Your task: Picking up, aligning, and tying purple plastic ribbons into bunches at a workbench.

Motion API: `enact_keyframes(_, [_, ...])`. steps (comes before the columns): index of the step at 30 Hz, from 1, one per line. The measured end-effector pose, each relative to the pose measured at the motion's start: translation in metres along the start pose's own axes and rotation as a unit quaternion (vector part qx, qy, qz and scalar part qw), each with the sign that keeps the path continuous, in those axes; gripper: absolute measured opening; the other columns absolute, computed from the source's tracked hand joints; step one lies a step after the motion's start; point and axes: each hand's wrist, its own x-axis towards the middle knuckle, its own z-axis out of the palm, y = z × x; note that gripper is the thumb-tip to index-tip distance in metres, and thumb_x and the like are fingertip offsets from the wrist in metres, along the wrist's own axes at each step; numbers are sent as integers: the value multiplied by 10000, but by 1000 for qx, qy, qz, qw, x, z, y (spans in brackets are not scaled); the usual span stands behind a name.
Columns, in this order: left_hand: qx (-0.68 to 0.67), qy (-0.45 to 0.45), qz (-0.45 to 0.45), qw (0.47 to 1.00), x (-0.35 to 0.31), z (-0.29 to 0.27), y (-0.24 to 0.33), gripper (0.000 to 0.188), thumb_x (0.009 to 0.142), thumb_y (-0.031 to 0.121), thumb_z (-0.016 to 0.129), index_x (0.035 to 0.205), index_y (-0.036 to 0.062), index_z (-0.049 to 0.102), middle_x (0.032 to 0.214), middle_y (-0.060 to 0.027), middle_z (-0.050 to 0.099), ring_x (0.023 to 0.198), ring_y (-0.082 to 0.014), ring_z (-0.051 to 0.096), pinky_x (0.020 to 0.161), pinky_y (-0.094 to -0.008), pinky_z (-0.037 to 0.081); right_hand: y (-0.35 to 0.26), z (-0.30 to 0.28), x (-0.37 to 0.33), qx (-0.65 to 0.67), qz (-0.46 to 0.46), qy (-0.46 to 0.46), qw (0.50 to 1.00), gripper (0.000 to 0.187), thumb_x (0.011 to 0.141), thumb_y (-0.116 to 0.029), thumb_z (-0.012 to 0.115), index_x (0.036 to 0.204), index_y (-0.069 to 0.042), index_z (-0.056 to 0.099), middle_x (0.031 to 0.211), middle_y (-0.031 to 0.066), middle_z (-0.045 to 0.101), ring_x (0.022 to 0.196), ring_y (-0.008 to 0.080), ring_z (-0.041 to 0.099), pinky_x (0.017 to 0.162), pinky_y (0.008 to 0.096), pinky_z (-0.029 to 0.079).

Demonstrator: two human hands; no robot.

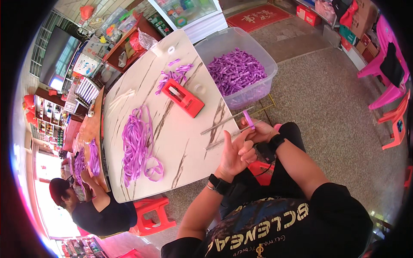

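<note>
Beside the table's near right corner, two thin metal rods (221, 124) stick out over the tabletop. A short purple ribbon (248, 120) lies across their right ends. My right hand (263, 132) is closed around the ribbon at the rods, its fingertips partly hidden. My left hand (238, 155) is just left of it, thumb raised apart, index finger stretched toward the right hand and the other fingers curled; no object shows in it. On the white marbled table (185, 161) lie a heap of long purple ribbon (137, 144), a red tape dispenser (184, 99) and a pile of short purple pieces (174, 77).
A clear plastic tub (269, 81) full of folded purple ribbon pieces stands against the table's right edge. Another person (101, 210) sits at the left beside a wooden table with purple ribbon bundles (94, 157). A red stool (150, 215) stands near that person.
</note>
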Motion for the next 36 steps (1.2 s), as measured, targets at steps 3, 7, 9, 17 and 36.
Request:
enact_keyframes(3, [-6,1,-1,1000,1,0,-1,739,808,652,238,1294,99,295,557,39,257,483,-81,276,497,-223,270,-9,-1,-9,-17,-5,30,999,120,827,-202,564,831,-85,539,596,-60,429,459,7,339,406,128,240])
enact_keyframes(7, [-12,3,-2,1000,1,-1,-1,733,807,652,246,1297,110,295,560,37,259,485,-84,276,498,-224,271,-23,1,-16,-73,14,40,996,76,825,-161,551,805,-88,561,587,-77,397,453,-4,311,406,128,209])
enact_keyframes(9, [-12,-7,-1,1000,1,-2,-1,725,809,647,249,1299,114,294,560,37,259,486,-85,275,498,-224,270,-33,8,-20,-116,22,73,990,75,821,-164,556,802,-92,566,579,-83,382,454,-8,304,401,133,199])
enact_keyframes(17, [-3,-1,4,1000,1,-3,-2,706,813,641,252,1278,115,331,561,40,257,488,-84,267,500,-222,264,-49,34,-33,-245,26,176,953,102,790,-227,610,775,-131,579,552,-97,330,450,-3,263,389,160,150])
enact_keyframes(36, [1,-3,6,1000,0,-2,-1,712,818,636,257,1291,106,301,575,33,241,506,-91,261,505,-223,253,-65,84,-41,-523,1,260,812,358,804,-391,548,806,-48,653,569,-78,414,470,19,302,405,174,222])
